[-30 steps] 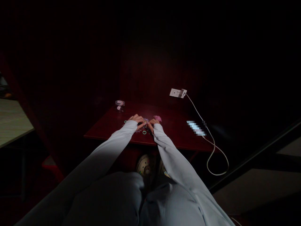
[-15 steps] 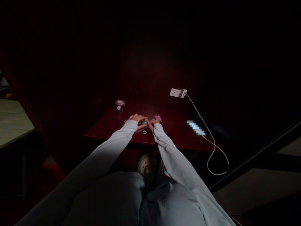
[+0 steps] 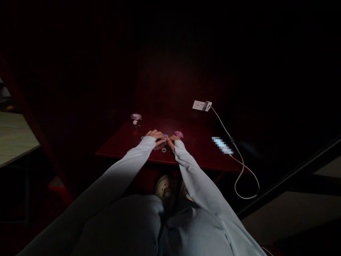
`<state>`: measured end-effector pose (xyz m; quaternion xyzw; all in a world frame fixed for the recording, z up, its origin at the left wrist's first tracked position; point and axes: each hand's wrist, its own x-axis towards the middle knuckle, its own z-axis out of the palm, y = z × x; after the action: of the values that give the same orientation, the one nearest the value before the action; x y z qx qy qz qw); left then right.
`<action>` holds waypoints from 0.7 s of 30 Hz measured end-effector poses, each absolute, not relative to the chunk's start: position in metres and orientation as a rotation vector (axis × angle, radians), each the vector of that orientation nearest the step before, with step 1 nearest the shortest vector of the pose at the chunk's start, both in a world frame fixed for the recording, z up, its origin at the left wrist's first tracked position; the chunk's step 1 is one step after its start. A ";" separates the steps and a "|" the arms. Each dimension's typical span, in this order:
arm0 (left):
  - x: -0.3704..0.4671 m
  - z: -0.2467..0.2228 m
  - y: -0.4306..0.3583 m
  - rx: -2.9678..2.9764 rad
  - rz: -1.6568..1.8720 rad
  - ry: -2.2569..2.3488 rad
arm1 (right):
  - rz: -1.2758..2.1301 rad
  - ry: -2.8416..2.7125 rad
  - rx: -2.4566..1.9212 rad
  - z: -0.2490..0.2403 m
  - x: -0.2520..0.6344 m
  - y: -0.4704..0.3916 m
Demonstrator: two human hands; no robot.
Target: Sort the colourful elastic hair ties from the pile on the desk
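Note:
Over the dark red table (image 3: 194, 153), my left hand (image 3: 156, 135) is closed, thumb and fingers brought together in a pinch. My right hand (image 3: 174, 138) is closed too, its fingertips almost meeting those of the left. Whatever lies between the fingertips is too small and dark to name. A fluffy pink thing (image 3: 179, 134) sits just beyond my right hand. Close below the hands lies a small green ring (image 3: 163, 150). Another green ring (image 3: 142, 137) shows partly beside my left hand, and several thin, pale loops (image 3: 157, 148) lie under it.
A clear round container (image 3: 136, 116) with something pink stands at the table's back left. To the right lies a blurred phone-like thing (image 3: 222, 145), its white cable (image 3: 243, 160) running to a wall socket (image 3: 201, 105). A pale tabletop (image 3: 16, 138) is at far left.
The fingers of my left hand have drawn together from a wider spread into a pinch near the right fingertips. My right hand has hardly moved.

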<state>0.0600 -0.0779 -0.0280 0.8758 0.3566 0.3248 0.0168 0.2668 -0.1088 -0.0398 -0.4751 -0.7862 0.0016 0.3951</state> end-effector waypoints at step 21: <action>0.061 -0.028 -0.080 2.728 1.019 1.121 | -0.018 -1.964 -1.217 -0.043 0.268 -0.103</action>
<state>0.0610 -0.0800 -0.0279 0.8743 0.3592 0.3265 0.0105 0.2684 -0.1035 -0.0426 -0.4820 -0.7776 -0.0073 0.4038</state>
